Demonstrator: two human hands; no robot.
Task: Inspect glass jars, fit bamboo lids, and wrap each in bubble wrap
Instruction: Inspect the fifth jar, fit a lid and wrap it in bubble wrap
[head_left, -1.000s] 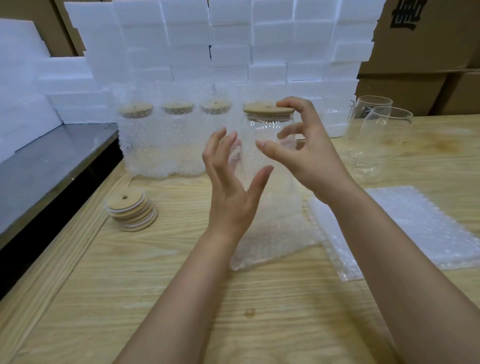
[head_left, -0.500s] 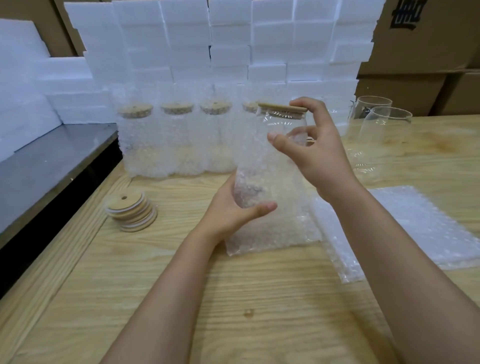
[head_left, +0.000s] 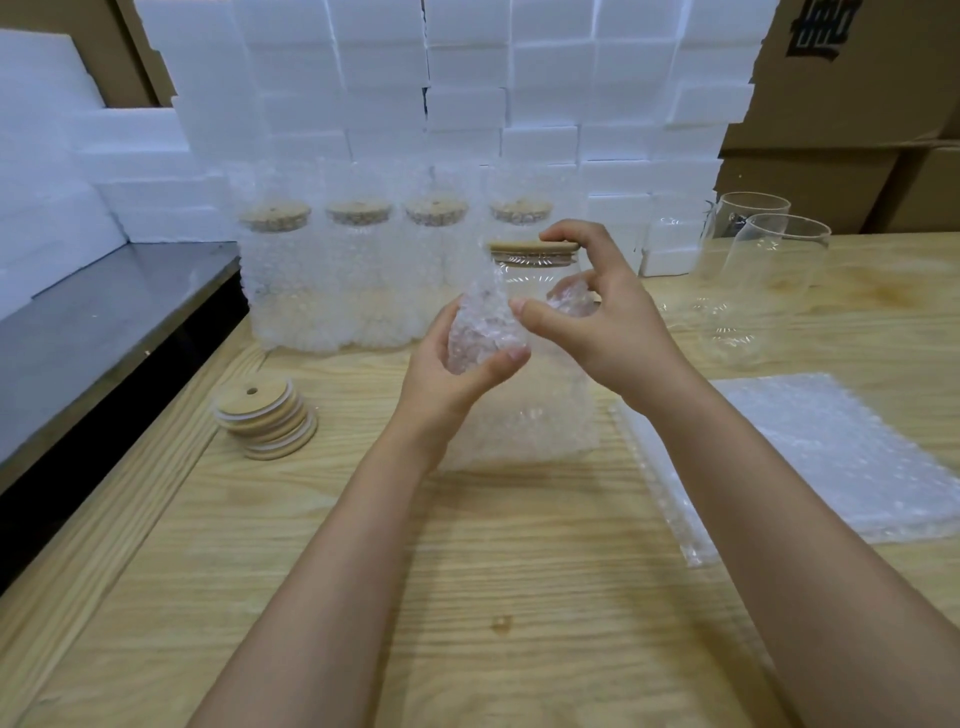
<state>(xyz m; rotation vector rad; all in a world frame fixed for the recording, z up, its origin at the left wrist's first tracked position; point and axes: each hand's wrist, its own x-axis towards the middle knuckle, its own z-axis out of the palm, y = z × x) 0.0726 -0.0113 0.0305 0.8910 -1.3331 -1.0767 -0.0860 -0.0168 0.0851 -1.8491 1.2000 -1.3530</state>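
A glass jar (head_left: 524, 275) with a bamboo lid (head_left: 532, 248) stands in the middle of the table, partly inside a sheet of bubble wrap (head_left: 524, 426). My left hand (head_left: 457, 358) grips a bunched fold of that wrap against the jar's left side. My right hand (head_left: 597, 317) holds the jar near its top, index finger on the lid's edge, other fingers pinching wrap on the right. Several wrapped, lidded jars (head_left: 337, 270) stand in a row behind.
A stack of bamboo lids (head_left: 266, 423) lies at the left. Flat bubble wrap sheets (head_left: 810, 457) lie at the right. Two bare glass jars (head_left: 769, 280) stand at the back right. White foam blocks (head_left: 467, 93) and cardboard boxes (head_left: 857, 104) line the back; a dark shelf (head_left: 104, 332) borders the left.
My left hand went from open beside the jar to gripping the wrap and gathering it up the jar's side. My right hand stayed at the lid and now pinches wrap too.
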